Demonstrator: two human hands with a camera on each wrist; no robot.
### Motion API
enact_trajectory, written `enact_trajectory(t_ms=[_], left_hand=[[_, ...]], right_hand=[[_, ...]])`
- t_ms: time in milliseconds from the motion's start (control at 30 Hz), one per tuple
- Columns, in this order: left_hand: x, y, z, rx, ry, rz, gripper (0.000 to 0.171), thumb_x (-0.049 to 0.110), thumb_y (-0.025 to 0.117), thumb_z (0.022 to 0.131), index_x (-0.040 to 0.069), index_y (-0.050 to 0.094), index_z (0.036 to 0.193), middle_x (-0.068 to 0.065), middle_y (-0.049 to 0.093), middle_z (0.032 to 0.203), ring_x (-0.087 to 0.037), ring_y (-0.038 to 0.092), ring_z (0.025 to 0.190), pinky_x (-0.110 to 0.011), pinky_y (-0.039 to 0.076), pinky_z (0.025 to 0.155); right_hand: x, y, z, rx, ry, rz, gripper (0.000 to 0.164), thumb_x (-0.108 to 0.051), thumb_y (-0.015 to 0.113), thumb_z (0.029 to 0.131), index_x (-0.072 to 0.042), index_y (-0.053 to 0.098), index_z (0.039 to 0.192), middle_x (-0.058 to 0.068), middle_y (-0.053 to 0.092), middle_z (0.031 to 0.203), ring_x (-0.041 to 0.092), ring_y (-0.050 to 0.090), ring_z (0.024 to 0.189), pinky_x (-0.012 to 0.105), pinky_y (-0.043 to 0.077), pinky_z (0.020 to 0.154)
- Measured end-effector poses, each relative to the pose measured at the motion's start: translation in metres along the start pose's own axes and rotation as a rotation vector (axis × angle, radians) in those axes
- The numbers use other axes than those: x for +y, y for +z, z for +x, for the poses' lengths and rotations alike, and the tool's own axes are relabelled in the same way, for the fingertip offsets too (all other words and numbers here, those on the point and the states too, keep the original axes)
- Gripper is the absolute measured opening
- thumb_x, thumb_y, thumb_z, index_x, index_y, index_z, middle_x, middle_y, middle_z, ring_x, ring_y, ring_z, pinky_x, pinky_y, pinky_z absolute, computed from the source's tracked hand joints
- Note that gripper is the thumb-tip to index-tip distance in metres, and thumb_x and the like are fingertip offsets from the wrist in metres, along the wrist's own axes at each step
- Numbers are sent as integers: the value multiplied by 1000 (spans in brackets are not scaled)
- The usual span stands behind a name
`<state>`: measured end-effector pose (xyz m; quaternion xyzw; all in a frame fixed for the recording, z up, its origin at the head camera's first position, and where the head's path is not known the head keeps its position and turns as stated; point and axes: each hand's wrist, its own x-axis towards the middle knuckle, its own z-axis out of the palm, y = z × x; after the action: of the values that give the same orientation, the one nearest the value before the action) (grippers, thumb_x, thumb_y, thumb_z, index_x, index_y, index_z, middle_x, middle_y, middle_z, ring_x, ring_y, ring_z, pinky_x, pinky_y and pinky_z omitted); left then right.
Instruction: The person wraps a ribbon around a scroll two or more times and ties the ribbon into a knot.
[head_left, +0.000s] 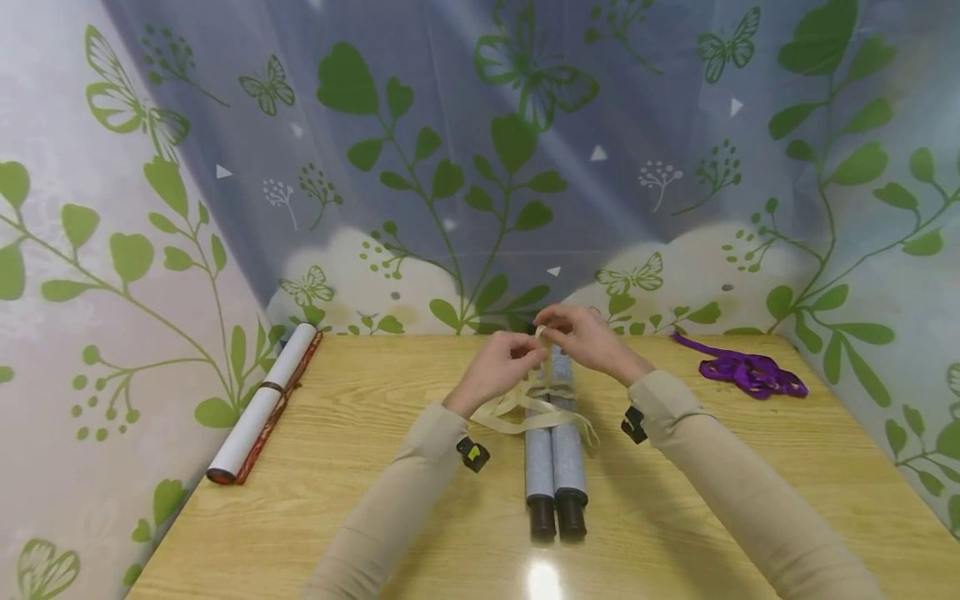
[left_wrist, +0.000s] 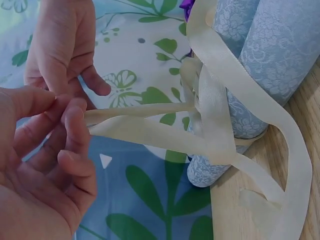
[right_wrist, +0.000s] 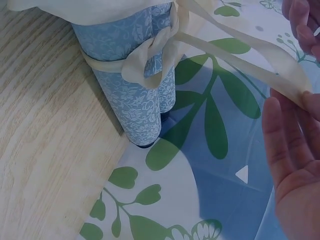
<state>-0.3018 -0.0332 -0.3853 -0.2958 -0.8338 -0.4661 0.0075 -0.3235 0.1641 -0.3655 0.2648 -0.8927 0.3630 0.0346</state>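
Two scroll rollers (head_left: 568,454) covered in pale blue floral cloth, with dark end knobs, lie side by side on the table. A cream ribbon (left_wrist: 265,102) is wound around them, and a loose stretch of it lies across the top. My right hand (head_left: 588,337) pinches a raised length of this ribbon between thumb and fingers, pulling it out taut in the right wrist view. Close beside it, the left hand (head_left: 498,367) has thumb and forefinger together at the same raised ribbon; its fingers partly hide the ribbon's end in the left wrist view.
At the table's left edge lies a rolled white scroll (head_left: 262,400) with a red edge and a dark tie. A heap of purple ribbon (head_left: 750,375) lies at the back right. Behind the wooden table (head_left: 420,500) hangs a leaf-patterned curtain (head_left: 450,208).
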Motion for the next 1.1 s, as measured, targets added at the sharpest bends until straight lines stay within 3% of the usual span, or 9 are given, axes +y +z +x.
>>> enact_trajectory(t_ms=[133, 300, 400, 500, 633, 800, 867, 967, 1100], left_hand=[[-1, 3, 1, 114, -45, 34, 19, 25, 60, 98, 8, 69, 96, -5, 68, 85, -17, 59, 67, -27, 49, 58], [-2, 8, 3, 254, -61, 133, 25, 28, 67, 94, 7, 62, 107, -12, 65, 98, -16, 58, 72, -25, 48, 61], [-2, 10, 3, 256, -63, 126, 36, 24, 67, 94, 5, 60, 124, -14, 64, 115, -16, 62, 73, -24, 49, 60], [-3, 13, 4, 251, -66, 70, 36, 19, 65, 95, 6, 60, 129, -12, 67, 117, -17, 67, 73, -23, 52, 56], [-3, 16, 6, 291, -51, 30, 26, 13, 62, 96, 4, 66, 121, -11, 72, 104, -18, 70, 78, -23, 55, 62], [-5, 15, 7, 349, -39, 54, 18, 10, 61, 96, 2, 72, 108, -10, 74, 93, -19, 70, 79, -23, 55, 67], [-6, 14, 7, 363, -33, 71, 17, 10, 61, 96, 3, 73, 106, -9, 74, 92, -19, 70, 79, -24, 56, 67], [-7, 12, 7, 380, -20, 94, 17, 11, 61, 96, 4, 74, 105, -8, 74, 92, -18, 69, 79, -25, 56, 68], [-8, 11, 6, 378, -20, 97, 16, 11, 62, 96, 4, 74, 104, -7, 74, 88, -17, 69, 76, -25, 55, 67]], right_hand=[[0, 1, 0, 27, 22, 28, 18, -18, 58, 99, -11, 65, 114, 14, 72, 110, 27, 71, 91, 35, 56, 68], [-1, 3, 1, 50, -35, -14, 13, -18, 62, 97, -10, 68, 106, 8, 71, 104, 23, 69, 94, 37, 56, 75], [-1, 4, 0, 77, -83, -49, 12, -16, 64, 96, -9, 70, 103, 5, 68, 99, 20, 64, 89, 38, 53, 77], [-1, 5, -1, 98, -98, -53, 10, -16, 65, 95, -11, 71, 101, 4, 65, 95, 17, 61, 84, 38, 51, 76], [0, 7, -3, 92, -90, -32, 13, -21, 64, 96, -14, 71, 105, 2, 68, 98, 15, 62, 86, 37, 52, 78], [0, 12, -12, 99, -61, 2, 13, -29, 63, 96, -18, 67, 102, -1, 67, 95, 14, 62, 84, 35, 53, 74], [0, 16, -18, 61, -70, -9, 13, -31, 64, 96, -18, 65, 95, -1, 66, 89, 12, 61, 80, 33, 52, 71], [3, 26, -28, -84, -122, -106, 14, -33, 69, 92, -19, 67, 91, -4, 66, 86, 8, 60, 75, 29, 51, 69], [7, 43, -42, -286, -196, -282, 26, -37, 75, 86, -15, 74, 100, -5, 65, 94, 7, 59, 79, 26, 50, 69]])
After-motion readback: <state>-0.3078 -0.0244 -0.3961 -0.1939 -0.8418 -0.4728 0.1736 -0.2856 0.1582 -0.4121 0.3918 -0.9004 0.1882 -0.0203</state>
